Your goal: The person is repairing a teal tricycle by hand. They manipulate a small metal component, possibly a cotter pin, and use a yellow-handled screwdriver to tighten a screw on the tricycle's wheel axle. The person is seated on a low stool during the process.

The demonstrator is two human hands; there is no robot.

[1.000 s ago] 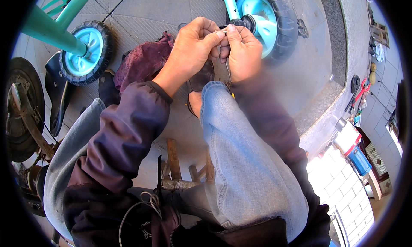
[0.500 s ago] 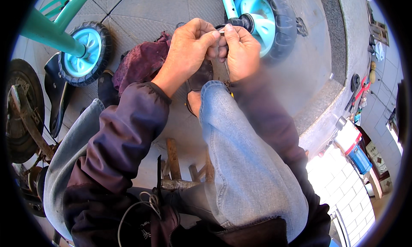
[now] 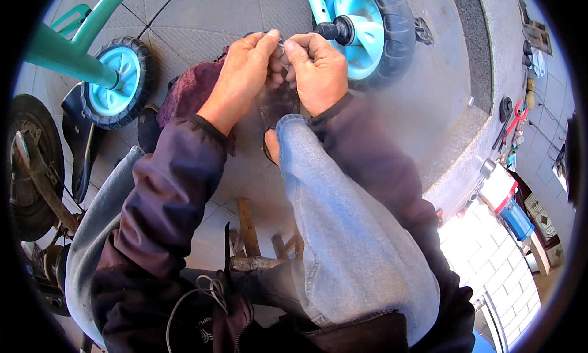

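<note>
Both hands meet at the top centre, fingertips close together. My left hand [image 3: 245, 68] pinches with thumb and curled fingers at something small and pale, too tiny to name. Opposite it, my right hand [image 3: 318, 68] is closed the same way, its thumb pressed to the bent forefinger. Just beyond the right hand stands a turquoise wheel [image 3: 358, 31] with a black tyre and a black axle end [image 3: 337, 29]. A dark red cloth [image 3: 191, 92] lies behind my left wrist.
A second turquoise wheel [image 3: 116, 83] on a green frame [image 3: 67, 56] stands at left, near a black saddle [image 3: 78, 144]. Farther left is a rusty wheel [image 3: 33, 169]. Under me is a wooden stool [image 3: 248, 230]. Tools, including red-handled pliers [image 3: 519, 115], lie along the right ledge.
Both hands have moved left and slightly toward me, still together. The axle end beside the right wheel now shows more fully.
</note>
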